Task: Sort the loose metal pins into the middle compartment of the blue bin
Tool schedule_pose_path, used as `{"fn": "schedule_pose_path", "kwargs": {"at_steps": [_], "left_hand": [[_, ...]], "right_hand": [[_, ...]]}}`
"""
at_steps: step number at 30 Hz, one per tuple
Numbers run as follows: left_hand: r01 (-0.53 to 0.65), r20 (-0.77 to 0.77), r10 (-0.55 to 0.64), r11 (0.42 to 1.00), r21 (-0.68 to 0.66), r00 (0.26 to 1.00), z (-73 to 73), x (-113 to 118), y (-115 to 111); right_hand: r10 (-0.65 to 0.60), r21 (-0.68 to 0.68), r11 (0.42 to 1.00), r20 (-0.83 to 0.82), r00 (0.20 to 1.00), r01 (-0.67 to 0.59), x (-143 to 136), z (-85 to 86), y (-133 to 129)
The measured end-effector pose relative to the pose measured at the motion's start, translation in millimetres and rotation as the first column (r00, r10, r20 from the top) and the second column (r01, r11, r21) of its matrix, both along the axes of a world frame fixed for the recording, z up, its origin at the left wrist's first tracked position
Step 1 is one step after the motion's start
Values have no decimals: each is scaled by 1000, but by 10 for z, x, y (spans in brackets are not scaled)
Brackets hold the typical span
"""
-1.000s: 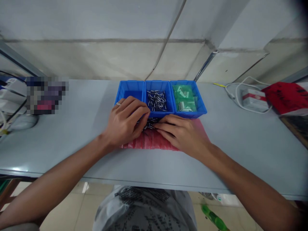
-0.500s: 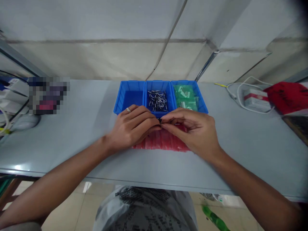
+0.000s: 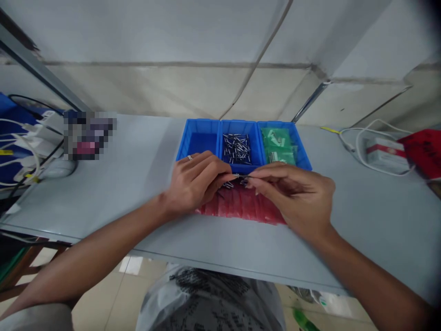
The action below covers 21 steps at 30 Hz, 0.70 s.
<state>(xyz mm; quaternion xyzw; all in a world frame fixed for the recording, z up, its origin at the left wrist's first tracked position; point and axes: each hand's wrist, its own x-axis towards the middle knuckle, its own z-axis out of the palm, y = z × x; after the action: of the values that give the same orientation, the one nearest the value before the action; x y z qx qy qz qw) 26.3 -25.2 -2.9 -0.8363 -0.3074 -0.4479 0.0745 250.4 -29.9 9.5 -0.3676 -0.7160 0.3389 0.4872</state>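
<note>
Between my two hands runs a thin metal pin (image 3: 240,176), too small to make out in detail. The fingertips of my left hand (image 3: 200,181) pinch its left end, and a ring sits on one finger. Thumb and forefinger of my right hand (image 3: 296,191) close on the other end. Below the hands lies a row of red plastic packets (image 3: 239,206), partly covered by my fingers. Several small metal pins (image 3: 228,185) rest at the packets' far edge. Just beyond, similar dark, shiny pins (image 3: 237,148) fill the middle blue bin (image 3: 243,168).
Flanking the middle bin are a left blue bin (image 3: 203,138) and a right one with green packets (image 3: 279,145). Power strips and cables (image 3: 37,142) and a mouse (image 3: 60,168) stand at left. A white-and-red box (image 3: 386,154), a white cable and red cloth (image 3: 425,149) lie right.
The view has turned, so the bins and table contents appear farther right. My fingertips have drawn slightly apart, and the metal pin between them shows more.
</note>
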Motion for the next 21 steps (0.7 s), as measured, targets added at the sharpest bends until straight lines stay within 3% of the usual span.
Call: {"fn": "schedule_pose_path", "kwargs": {"at_steps": [3,7,21], "left_hand": [[9,-39,-10,1000,-19,999,10,-2,-11],[3,-120,0,1000,23,993,29,3,-20],[18,-56,-18,1000,7,998,28,-27,-35]], "right_hand": [[-45,-54,998,-51,998,42,-7,13,-10],[-8,-107,994,-116,993,-4,-6,21,-23],[52,-200,975,-221,974,-97,10,-8,-12]]}}
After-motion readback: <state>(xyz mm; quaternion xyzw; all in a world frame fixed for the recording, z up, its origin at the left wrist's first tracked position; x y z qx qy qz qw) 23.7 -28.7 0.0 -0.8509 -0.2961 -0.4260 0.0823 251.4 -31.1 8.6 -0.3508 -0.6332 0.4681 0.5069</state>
